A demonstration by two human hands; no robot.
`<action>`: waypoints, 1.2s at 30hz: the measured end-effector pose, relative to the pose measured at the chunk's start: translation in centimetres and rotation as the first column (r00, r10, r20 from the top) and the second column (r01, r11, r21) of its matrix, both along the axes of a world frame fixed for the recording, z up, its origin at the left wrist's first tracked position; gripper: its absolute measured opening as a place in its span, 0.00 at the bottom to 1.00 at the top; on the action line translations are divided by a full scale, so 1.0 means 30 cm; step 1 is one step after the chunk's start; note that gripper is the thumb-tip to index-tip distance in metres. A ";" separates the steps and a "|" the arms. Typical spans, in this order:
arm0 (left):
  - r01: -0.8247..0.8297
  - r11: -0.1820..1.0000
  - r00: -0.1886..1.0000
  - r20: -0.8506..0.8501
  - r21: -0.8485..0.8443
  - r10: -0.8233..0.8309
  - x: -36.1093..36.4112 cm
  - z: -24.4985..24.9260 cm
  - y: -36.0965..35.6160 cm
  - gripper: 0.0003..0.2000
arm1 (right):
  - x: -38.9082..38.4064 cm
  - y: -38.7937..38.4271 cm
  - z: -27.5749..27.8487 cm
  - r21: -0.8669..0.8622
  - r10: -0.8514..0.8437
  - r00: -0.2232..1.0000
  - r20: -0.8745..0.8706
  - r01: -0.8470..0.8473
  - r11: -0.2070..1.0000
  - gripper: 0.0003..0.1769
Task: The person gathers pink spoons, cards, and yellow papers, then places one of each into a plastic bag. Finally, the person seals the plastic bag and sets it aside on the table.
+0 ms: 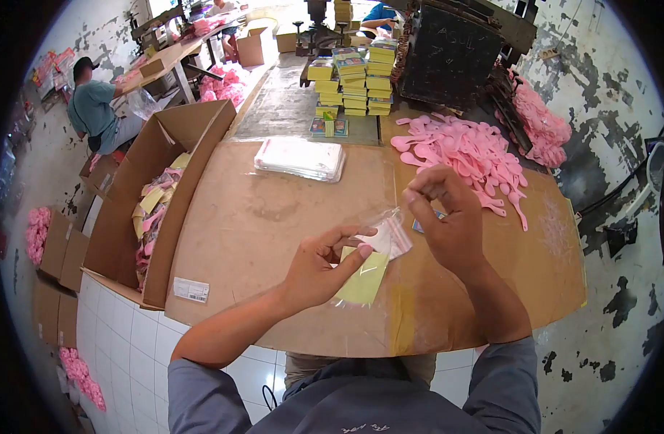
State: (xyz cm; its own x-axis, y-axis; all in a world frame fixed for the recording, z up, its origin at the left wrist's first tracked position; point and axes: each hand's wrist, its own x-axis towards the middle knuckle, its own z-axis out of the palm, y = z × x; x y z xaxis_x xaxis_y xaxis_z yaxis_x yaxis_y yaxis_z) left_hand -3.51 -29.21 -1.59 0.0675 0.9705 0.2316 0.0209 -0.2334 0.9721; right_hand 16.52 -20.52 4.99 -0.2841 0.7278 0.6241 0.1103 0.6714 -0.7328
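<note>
My left hand (321, 264) grips a clear plastic bag with a yellow card (364, 278) in its lower part. The bag is tilted over the cardboard-covered table (274, 217), and its clear upper end points away to the right. My right hand (447, 217) is raised just beyond that end, fingers curled and thumb drawn in. Whether anything thin is between these fingertips is too small to make out. Beside the right hand, partly hidden by it, shows a small blue printed card (419, 225). More clear plastic bags with a pinkish edge (397, 242) lie behind the held bag.
Pink plastic spoons (462, 148) are heaped at the right back. A stack of clear bags (300, 158) lies ahead, with piles of yellow-edged cards (352, 79) behind. A large carton (191, 145) of packed bags stands left. A dark machine (451, 54) stands at the back; a person (96, 108) sits far left.
</note>
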 end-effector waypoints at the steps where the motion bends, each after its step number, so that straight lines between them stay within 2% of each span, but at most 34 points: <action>1: 0.012 1.000 1.000 -0.016 -0.016 -0.012 -0.006 -0.004 0.002 0.14 | 0.004 -0.003 -0.005 0.029 -0.008 1.000 0.027 0.007 1.000 0.08; 3: 0.039 0.998 0.998 -0.048 -0.048 -0.041 -0.016 -0.014 0.008 0.14 | 0.007 -0.024 0.008 0.088 -0.031 0.996 0.080 0.024 0.996 0.10; 6: 0.053 0.997 0.996 -0.069 -0.048 -0.056 -0.014 -0.018 0.002 0.15 | 0.004 -0.036 0.021 0.404 -0.036 0.915 0.402 -0.142 0.904 0.17; 9: 0.082 0.996 0.991 -0.107 -0.041 -0.086 -0.015 -0.011 -0.007 0.17 | -0.034 -0.058 0.032 0.528 -0.150 0.901 0.407 -0.098 0.844 0.21; 12: 0.005 0.988 0.998 -0.057 0.157 0.004 0.013 -0.046 0.007 0.19 | -0.024 -0.050 0.011 0.209 0.096 0.887 0.452 -0.210 0.955 0.20; 15: 0.047 0.993 0.992 -0.120 0.107 -0.034 -0.002 -0.015 0.003 0.19 | -0.009 -0.041 0.020 -0.116 0.228 0.935 0.273 -0.203 0.972 0.16; 18: 0.141 0.990 0.981 -0.138 0.010 -0.139 -0.022 0.007 -0.005 0.19 | -0.006 -0.007 -0.019 -0.214 0.136 0.990 -0.042 -0.142 0.967 0.14; 21: 0.140 0.988 0.967 -0.205 -0.071 -0.151 -0.025 0.022 -0.009 0.19 | 0.020 0.014 0.015 0.164 0.062 0.976 0.209 -0.098 0.982 0.11; 24: 0.150 0.988 0.978 -0.141 -0.016 -0.151 -0.024 0.027 -0.010 0.20 | -0.007 -0.041 0.020 0.314 0.064 0.940 0.335 -0.175 0.933 0.10; 27: 0.120 0.993 0.982 -0.149 0.001 -0.119 -0.018 0.004 -0.010 0.22 | -0.021 -0.060 0.010 0.528 -0.138 0.887 0.440 -0.131 0.839 0.10; 33: 0.086 0.994 0.967 -0.245 0.068 -0.067 -0.012 -0.008 -0.018 0.25 | -0.033 -0.067 -0.032 0.663 -0.298 0.830 0.472 -0.111 0.740 0.11; 36: 0.059 0.991 0.943 -0.332 0.122 -0.016 -0.009 -0.016 -0.020 0.27 | -0.030 -0.067 -0.034 0.661 -0.298 0.806 0.511 -0.148 0.735 0.13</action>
